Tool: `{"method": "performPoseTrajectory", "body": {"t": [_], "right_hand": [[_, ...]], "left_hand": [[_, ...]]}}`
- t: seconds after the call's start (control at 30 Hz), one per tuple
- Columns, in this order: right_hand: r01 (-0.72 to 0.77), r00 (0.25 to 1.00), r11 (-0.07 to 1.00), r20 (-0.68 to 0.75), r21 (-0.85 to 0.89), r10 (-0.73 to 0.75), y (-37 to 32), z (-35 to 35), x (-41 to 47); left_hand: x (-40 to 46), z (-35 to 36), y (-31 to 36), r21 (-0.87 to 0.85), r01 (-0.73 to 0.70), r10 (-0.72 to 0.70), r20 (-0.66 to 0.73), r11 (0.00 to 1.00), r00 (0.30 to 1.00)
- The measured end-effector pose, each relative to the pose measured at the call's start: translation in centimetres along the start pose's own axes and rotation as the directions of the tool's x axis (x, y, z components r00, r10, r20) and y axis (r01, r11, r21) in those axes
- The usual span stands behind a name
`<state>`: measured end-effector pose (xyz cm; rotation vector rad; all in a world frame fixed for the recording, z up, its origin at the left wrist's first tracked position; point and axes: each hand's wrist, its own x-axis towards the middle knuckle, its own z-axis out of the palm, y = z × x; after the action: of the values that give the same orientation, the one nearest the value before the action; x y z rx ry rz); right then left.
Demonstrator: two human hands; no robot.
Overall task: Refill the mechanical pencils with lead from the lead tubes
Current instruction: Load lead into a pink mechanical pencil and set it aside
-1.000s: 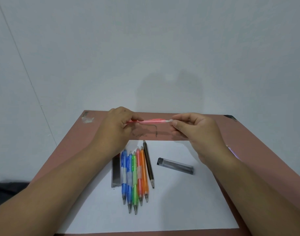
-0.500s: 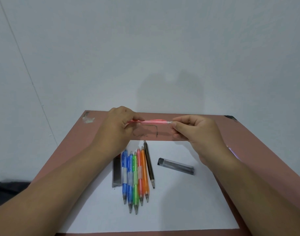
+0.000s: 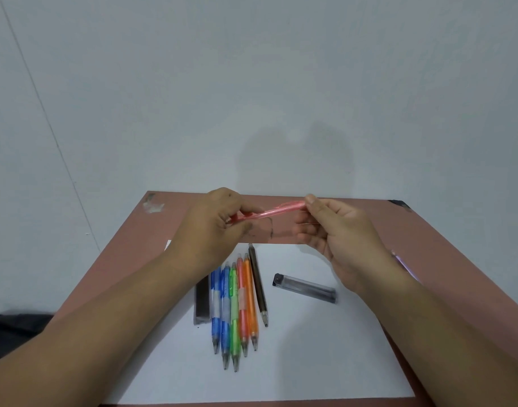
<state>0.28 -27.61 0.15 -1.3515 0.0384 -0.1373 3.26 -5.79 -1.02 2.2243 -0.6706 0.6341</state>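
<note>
A pink pencil was held in the air above the far part of the surface, near the middle of the frame, slanting up from lower left to upper right. The left hand gripped its lower left end, fingers curled round the barrel with the thumb pressed against it. The right hand met the upper right end, thumb and forefinger pinching the tip of the barrel; its other fingers were loosely curled below, and whether they held anything small could not be told.

Below the hands, a white sheet covered the near part of the surface. On it lay a row of pencils side by side and touching, their points toward the bottom of the frame: from left to right two blue pencils, a green pencil, a second pink pencil, an orange pencil and a thinner black pencil, which lay a little higher than the rest. Just left of the blue ones, partly under the left forearm, lay a dark lead tube, set lengthwise like the pencils. A second, clear grey lead tube with a black cap lay apart to the right of the row, slanting down to the right.

The surface was reddish brown, with a pale scuffed patch at its upper left corner. Behind it rose a plain pale wall, with the shadow of the hands on it.
</note>
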Motion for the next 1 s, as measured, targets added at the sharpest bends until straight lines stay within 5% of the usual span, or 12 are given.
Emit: {"method": "performPoseTrajectory", "body": {"t": [0.27, 0.47, 0.7, 1.0], "right_hand": [[-0.193, 0.979, 0.836, 0.158, 0.514, 0.129, -0.1, 1.6, -0.3], [-0.153, 0.987, 0.779, 0.134, 0.609, 0.089, -0.1, 2.4, -0.5], [-0.074, 0.997, 0.667, 0.066, 0.741, 0.038, -1.2, -0.2, 0.4], [-0.024, 0.998, 0.666, 0.056, 0.746, -0.026, -1.5, -0.9, 0.2]], "left_hand": [[-0.6, 1.2, 2.2, -0.071, -0.105, 0.104, -0.024, 0.992, 0.994], [-0.9, 1.5, 2.9, -0.120, -0.168, 0.163, -0.050, 0.978, 0.985], [-0.8, 0.8, 1.3, -0.420, 0.153, -0.089, 0.168, 0.895, 0.982], [-0.9, 1.1, 0.8, -0.455, 0.185, -0.071, 0.255, 0.871, 0.964]]}}
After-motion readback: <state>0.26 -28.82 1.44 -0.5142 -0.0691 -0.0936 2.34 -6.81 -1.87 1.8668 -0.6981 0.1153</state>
